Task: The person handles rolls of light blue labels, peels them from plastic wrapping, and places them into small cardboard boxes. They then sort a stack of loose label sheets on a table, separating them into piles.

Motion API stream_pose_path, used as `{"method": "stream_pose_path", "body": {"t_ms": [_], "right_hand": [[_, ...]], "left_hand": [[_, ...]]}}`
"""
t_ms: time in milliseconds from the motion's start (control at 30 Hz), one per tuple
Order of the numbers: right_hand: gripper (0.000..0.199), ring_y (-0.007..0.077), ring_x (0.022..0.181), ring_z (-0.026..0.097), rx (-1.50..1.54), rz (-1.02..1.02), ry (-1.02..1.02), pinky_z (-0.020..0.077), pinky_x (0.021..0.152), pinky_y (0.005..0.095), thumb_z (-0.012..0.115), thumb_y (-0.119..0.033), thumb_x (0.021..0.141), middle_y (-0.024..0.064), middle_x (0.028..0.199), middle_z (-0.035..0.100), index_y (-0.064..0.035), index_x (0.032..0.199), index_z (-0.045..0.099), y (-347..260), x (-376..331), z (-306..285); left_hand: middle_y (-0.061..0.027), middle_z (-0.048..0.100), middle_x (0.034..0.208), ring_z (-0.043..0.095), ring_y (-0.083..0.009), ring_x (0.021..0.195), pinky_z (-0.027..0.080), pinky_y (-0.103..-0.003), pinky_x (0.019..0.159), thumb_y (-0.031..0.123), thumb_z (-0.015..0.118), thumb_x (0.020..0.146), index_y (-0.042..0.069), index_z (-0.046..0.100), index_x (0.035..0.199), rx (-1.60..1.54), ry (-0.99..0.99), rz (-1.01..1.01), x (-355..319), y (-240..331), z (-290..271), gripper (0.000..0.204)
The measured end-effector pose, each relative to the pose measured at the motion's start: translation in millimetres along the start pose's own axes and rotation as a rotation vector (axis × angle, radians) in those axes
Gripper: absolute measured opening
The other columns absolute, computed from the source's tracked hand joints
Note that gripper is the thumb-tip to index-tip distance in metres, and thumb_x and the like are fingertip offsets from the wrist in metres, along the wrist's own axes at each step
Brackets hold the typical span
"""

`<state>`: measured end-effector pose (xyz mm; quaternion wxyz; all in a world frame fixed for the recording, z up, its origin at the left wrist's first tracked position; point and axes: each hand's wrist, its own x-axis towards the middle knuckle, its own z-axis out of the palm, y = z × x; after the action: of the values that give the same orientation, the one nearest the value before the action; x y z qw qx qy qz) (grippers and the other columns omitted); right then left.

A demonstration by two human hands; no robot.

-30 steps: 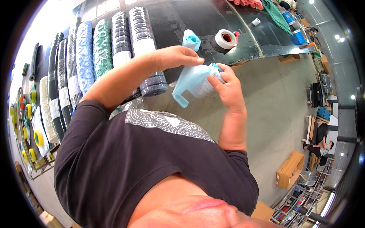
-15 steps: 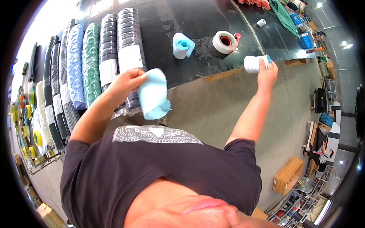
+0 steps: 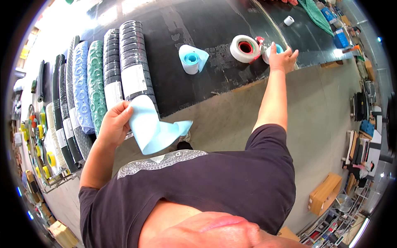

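Observation:
My left hand [image 3: 117,122] pinches one end of a limp light-blue strip [image 3: 149,128], which curls and hangs in front of my shirt. At the table's near edge, my right hand [image 3: 283,59] has its fingers spread beside a white roll with a blue centre [image 3: 267,54]. That roll stands on end, partly hidden by the hand; whether the fingers still touch it is hard to tell. Just left of it lies a clear tape roll with a red core and a red dispenser [image 3: 244,48]. Farther left, a light-blue roll [image 3: 191,60] stands with its loose end unwound.
Several wrapped rolls, among them black [image 3: 134,53], green [image 3: 97,78] and blue [image 3: 84,91], lie side by side at the left of the dark table [image 3: 165,37]. A small white roll [image 3: 289,20] and green cloth [image 3: 316,16] sit toward the far right. A wooden box [image 3: 324,194] stands on the floor.
My right hand has set the white roll down upright beside the tape and spread its fingers. My left hand has moved left and nearer to me with the light-blue strip, whose free end swings out rightward.

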<state>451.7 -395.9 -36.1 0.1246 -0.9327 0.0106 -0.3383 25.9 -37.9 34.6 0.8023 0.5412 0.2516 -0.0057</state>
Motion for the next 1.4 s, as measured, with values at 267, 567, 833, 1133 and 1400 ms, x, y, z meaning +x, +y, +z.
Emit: {"method": "stream_pose_path", "body": {"t_ms": [267, 567, 833, 1133, 1400], "right_hand": [[0.065, 0.0209, 0.123, 0.050, 1.559, -0.182, -1.698, 0.0392, 0.102, 0.0334, 0.068, -0.016, 0.078, 0.0096, 0.136, 0.049, -0.0074, 0.138, 0.045, -62, -268, -163], [0.062, 0.0262, 0.118, 0.056, 2.020, 0.963, -1.605, 0.0446, 0.100, 0.0476, 0.062, -0.041, 0.092, 0.0098, 0.129, 0.056, -0.0158, 0.144, 0.040, 12, -333, -150], [0.043, 0.0277, 0.102, 0.062, 0.821, 1.376, -1.765, 0.0532, 0.081, 0.0454, 0.060, -0.024, 0.095, 0.0111, 0.118, 0.061, -0.0060, 0.132, 0.049, 187, -276, 74], [0.028, 0.0220, 0.089, 0.065, 0.977, 0.721, -1.081, 0.0528, 0.076, 0.0367, 0.068, -0.018, 0.087, 0.0073, 0.100, 0.067, -0.0037, 0.111, 0.064, 181, 9, 301], [0.025, 0.0168, 0.092, 0.064, 0.556, -0.096, -1.938, 0.0497, 0.085, 0.0300, 0.070, -0.014, 0.087, 0.0064, 0.103, 0.069, -0.0019, 0.109, 0.067, 177, -90, 123]], "left_hand": [[-0.0120, 0.067, 0.095, 0.067, -0.0206, 0.077, 0.057, -0.035, 0.071, 0.031, 0.051, 0.100, 0.003, 0.059, 0.116, -0.298, 0.158, 0.121, -13, -7, 52, 0.033], [-0.0181, 0.068, 0.100, 0.066, -0.0323, 0.095, 0.052, -0.039, 0.082, 0.008, 0.063, 0.086, 0.005, 0.066, 0.107, 0.842, -0.470, 0.196, 25, -178, 162, 0.022], [-0.0185, 0.063, 0.115, 0.057, -0.0349, 0.111, 0.046, -0.043, 0.095, 0.026, 0.063, 0.088, 0.002, 0.063, 0.112, 1.245, -0.551, -0.048, 124, -161, 199, 0.034], [-0.0064, 0.058, 0.105, 0.061, -0.0161, 0.091, 0.053, -0.032, 0.079, 0.019, 0.065, 0.091, 0.004, 0.056, 0.116, 0.225, 0.675, -0.152, 164, -85, 163, 0.031], [-0.0137, 0.056, 0.124, 0.060, -0.0212, 0.103, 0.053, -0.037, 0.086, 0.023, 0.064, 0.089, 0.000, 0.043, 0.135, 0.084, 0.608, -0.173, 152, -99, 154, 0.055]]}}
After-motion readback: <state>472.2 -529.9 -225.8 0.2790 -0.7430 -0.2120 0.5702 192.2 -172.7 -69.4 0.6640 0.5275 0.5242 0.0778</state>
